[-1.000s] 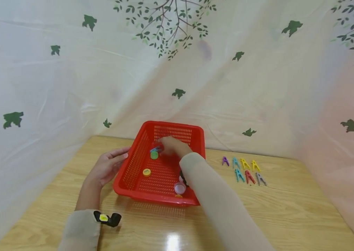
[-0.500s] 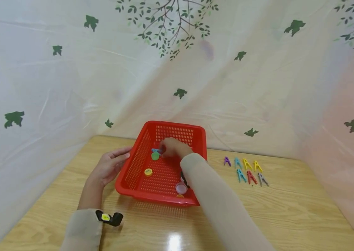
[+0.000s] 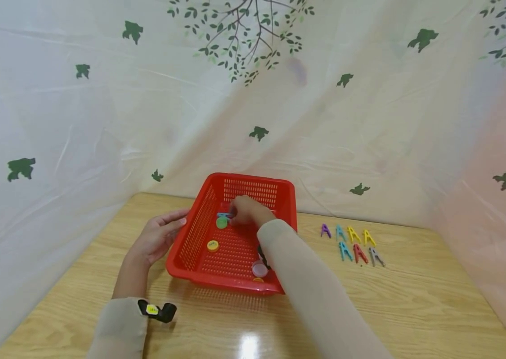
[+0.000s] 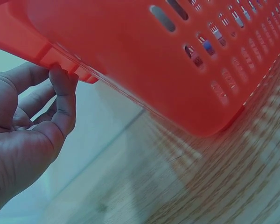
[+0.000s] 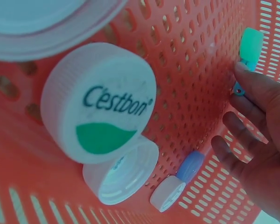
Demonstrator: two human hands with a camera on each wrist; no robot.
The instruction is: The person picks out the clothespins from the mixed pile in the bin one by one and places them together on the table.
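My left hand (image 3: 156, 238) holds the left rim of a red plastic basket (image 3: 217, 280); in the left wrist view its fingers curl at the rim. Inside the basket, my right hand (image 3: 247, 212) pinches the end of a blue clothespin (image 5: 239, 87) between thumb and forefinger, its other fingers loosely bent. A green bottle cap (image 3: 222, 223) lies right beside that clothespin. Nearer the basket's front are a yellow cap (image 3: 213, 246) and a pale cap (image 3: 259, 269). The right wrist view shows a white cap with printed lettering (image 5: 102, 105) and a blue cap (image 5: 190, 167).
Right of the basket, several clothespins lie in two rows on the wooden table (image 3: 414, 304), among them a purple one (image 3: 326, 231), a red one (image 3: 360, 254) and a grey one (image 3: 376, 257). A printed cloth (image 3: 217, 124) hangs behind the table.
The right hand has settled at the blue clothespin, which has turned slightly beside the green cap. My left hand stays on the rim. The whole head view has shifted a little.
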